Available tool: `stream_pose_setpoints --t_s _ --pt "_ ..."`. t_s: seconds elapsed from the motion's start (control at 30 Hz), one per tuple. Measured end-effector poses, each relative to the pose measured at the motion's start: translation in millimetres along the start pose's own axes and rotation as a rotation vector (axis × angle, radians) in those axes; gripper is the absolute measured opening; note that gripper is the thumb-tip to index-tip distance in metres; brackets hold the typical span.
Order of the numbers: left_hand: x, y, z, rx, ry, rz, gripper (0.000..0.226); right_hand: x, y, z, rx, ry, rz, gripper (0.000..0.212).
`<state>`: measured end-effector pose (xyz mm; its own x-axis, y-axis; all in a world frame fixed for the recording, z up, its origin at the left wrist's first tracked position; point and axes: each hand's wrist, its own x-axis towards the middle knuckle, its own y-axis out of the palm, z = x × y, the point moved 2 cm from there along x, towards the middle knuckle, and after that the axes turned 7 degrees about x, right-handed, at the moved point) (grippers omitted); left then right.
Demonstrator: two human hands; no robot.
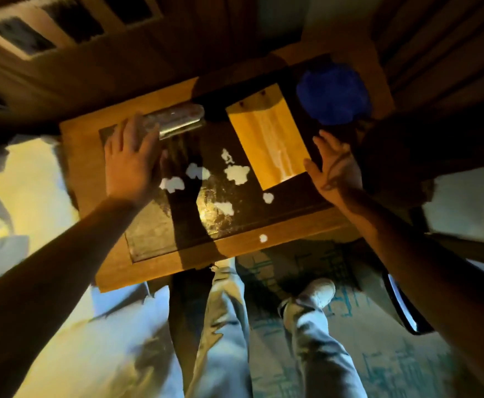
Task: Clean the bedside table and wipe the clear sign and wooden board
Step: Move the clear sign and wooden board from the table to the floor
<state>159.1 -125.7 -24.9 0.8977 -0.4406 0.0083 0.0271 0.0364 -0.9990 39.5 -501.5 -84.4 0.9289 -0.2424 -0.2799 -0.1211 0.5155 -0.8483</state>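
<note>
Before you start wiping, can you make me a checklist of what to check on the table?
1. Blue cloth within reach at the table's far right corner: ok.
2. Cloth in a hand: not ok, nobody holds it.
3. White scraps off the table: not ok, several lie on the dark glass top.
4. Wooden board lying flat: ok; right hand open beside it.
5. Clear sign held firmly: cannot tell; left hand rests on its end.

both hands (133,165) (335,165) open, outstretched
</note>
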Motion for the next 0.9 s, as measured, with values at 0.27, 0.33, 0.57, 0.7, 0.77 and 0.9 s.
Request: stream_pose_setpoints --t_s 0.27,0.33,0.57,0.7,0.77,0.9 --pt "56.3 13.3 39.6 0.067 0.095 0.076 0.049 41.9 15.6 14.5 0.037 0.129 -0.005 0.05" --pt "62.0 14.0 43.1 0.075 0.093 0.092 0.043 46.7 17.7 14.9 0.049 0.166 -0.001 0.047" --pt "83.9 9.3 42.0 0.11 0.139 0.074 0.035 59.5 19.4 15.5 0.172 0.281 0.006 0.031" --pt "95.1 9.3 35.2 0.118 0.145 0.152 0.032 64.6 18.4 18.2 0.297 0.368 0.036 0.025" --pt "99.4 8.9 35.0 0.114 0.14 0.184 0.03 65.4 18.2 18.1 0.386 0.386 0.037 0.02" --pt "103.2 7.2 36.0 0.132 0.186 0.215 0.03 64.4 16.2 20.1 0.542 0.377 0.076 0.015"
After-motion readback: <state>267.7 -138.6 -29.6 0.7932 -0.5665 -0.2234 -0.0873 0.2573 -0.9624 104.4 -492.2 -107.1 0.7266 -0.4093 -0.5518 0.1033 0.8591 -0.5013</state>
